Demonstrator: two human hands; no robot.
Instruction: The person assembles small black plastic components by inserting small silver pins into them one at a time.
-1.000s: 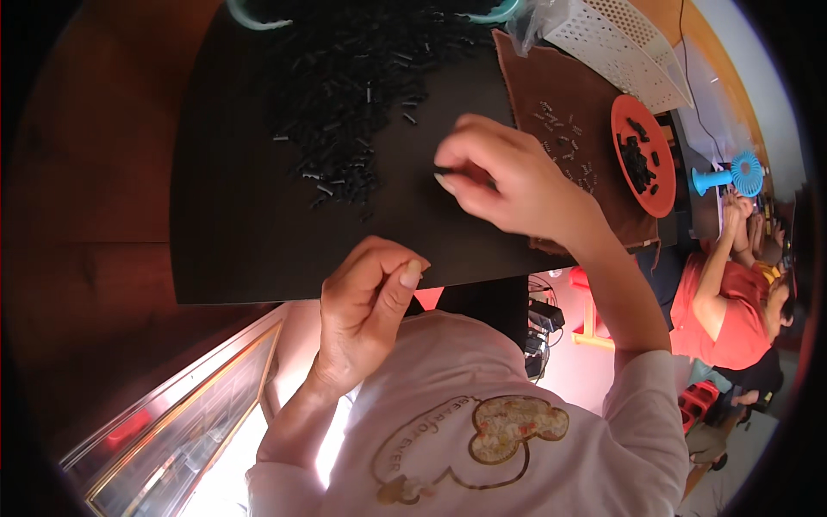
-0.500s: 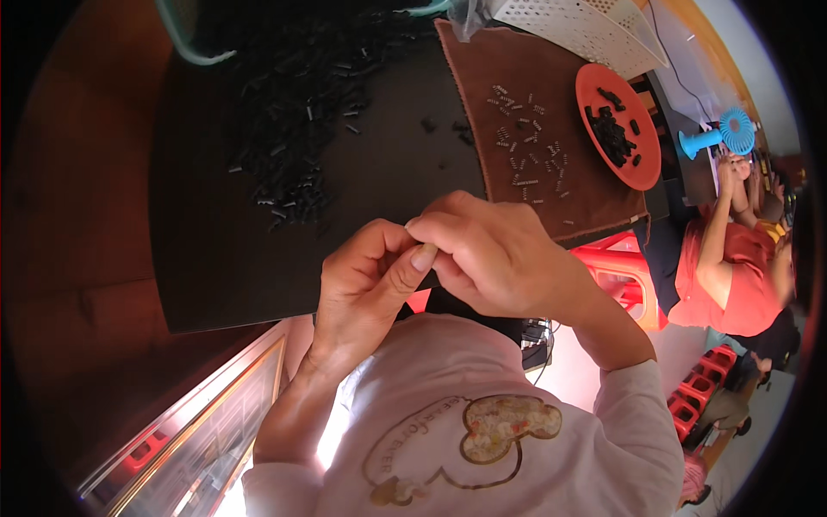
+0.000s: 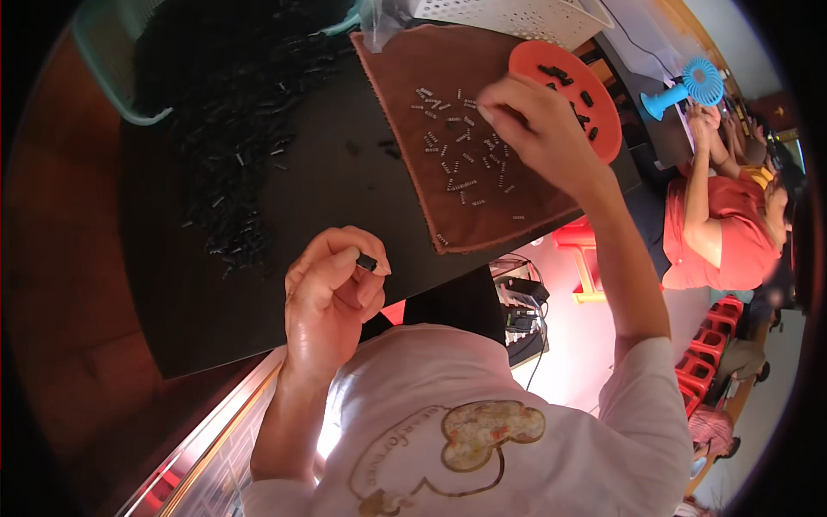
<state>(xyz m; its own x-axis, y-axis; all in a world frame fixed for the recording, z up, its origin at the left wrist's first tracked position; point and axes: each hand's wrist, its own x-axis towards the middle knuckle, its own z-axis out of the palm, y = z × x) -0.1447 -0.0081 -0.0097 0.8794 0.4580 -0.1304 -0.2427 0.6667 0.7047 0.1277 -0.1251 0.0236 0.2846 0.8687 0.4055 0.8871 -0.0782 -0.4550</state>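
Observation:
My left hand (image 3: 332,289) pinches a small black plastic piece (image 3: 367,262) between thumb and forefinger, just above the table's near edge. My right hand (image 3: 543,129) is over the brown cloth (image 3: 396,69), its fingers curled together beside the orange plate (image 3: 610,112). Whatever its fingertips may hold is hidden. Small metal springs (image 3: 465,185) lie scattered over the cloth, left of and below this hand. Several black pieces (image 3: 556,74) rest on the plate, partly covered by the right hand.
A large heap of black pieces (image 3: 233,155) spreads over the dark table (image 3: 207,323) at left. Behind stand a green basket (image 3: 99,73) and a white perforated basket (image 3: 508,19). A blue fan (image 3: 702,82) and a person in red (image 3: 724,224) are at right, near red stools (image 3: 711,345).
My hands have parted. The right one has moved up and right to the cloth beside the plate; the left stays low, now showing the black piece. The view has shifted rightward.

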